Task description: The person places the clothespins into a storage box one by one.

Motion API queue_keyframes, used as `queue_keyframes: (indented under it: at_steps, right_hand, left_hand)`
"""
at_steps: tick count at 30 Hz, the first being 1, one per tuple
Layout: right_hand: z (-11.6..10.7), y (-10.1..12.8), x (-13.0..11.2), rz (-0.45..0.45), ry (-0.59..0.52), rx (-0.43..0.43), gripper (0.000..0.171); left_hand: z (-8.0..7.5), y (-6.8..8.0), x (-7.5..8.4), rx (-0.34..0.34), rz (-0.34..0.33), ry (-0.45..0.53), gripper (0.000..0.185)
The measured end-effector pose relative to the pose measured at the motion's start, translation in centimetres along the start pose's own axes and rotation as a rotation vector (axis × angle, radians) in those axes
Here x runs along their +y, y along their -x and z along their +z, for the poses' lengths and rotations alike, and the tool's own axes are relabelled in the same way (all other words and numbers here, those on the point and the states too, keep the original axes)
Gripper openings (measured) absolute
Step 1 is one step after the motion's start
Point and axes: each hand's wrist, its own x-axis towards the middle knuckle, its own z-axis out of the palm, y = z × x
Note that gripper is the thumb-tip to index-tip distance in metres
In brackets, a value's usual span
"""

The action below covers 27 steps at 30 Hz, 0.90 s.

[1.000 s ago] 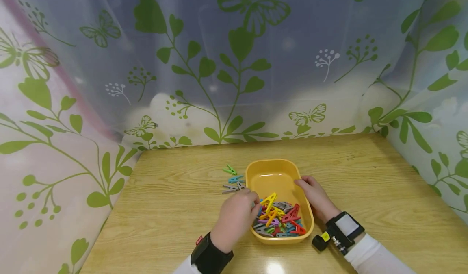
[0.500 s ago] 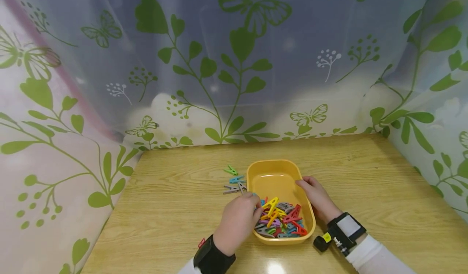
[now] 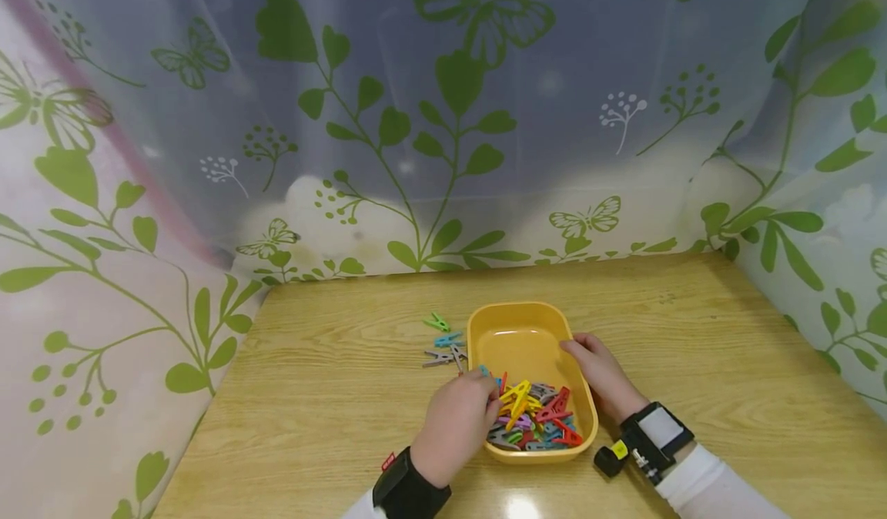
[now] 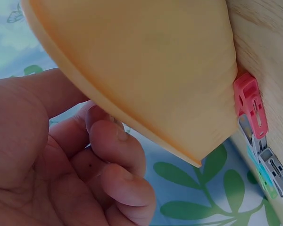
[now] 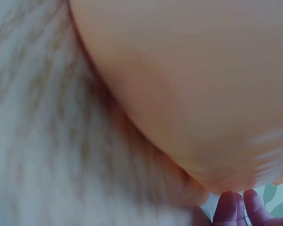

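- A yellow tray [image 3: 527,334] is seen on the wooden surface [image 3: 333,396], near the middle of the head view, with a heap of coloured clips [image 3: 537,419] piled in its near half, toward 6 o'clock.
- The left hand [image 3: 457,423] is placed at the tray's 8 o'clock edge, with its fingers [image 4: 115,146] curled over the rim into the heap; whether a clip is pinched there cannot be told.
- The right hand [image 3: 599,373] is laid against the tray's 3 o'clock wall, and its fingers are wrapped on that rim.
- A few loose clips [image 3: 443,346], green, blue and grey, are found on the surface just beside the tray at its 9 to 10 o'clock side.
- In the left wrist view a red clip [image 4: 250,103] is seen touching the tray's outer wall.
- A leaf-printed curtain [image 3: 443,118] is hung around the surface.
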Motion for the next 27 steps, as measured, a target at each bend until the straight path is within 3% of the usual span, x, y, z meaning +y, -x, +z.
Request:
queue_keyframes:
  at_steps: [27]
  right_hand:
    - [0.01, 0.01, 0.13, -0.010, -0.026, -0.021, 0.056]
  left_hand:
    - [0.15, 0.07, 0.10, -0.038, -0.035, 0.033, 0.019]
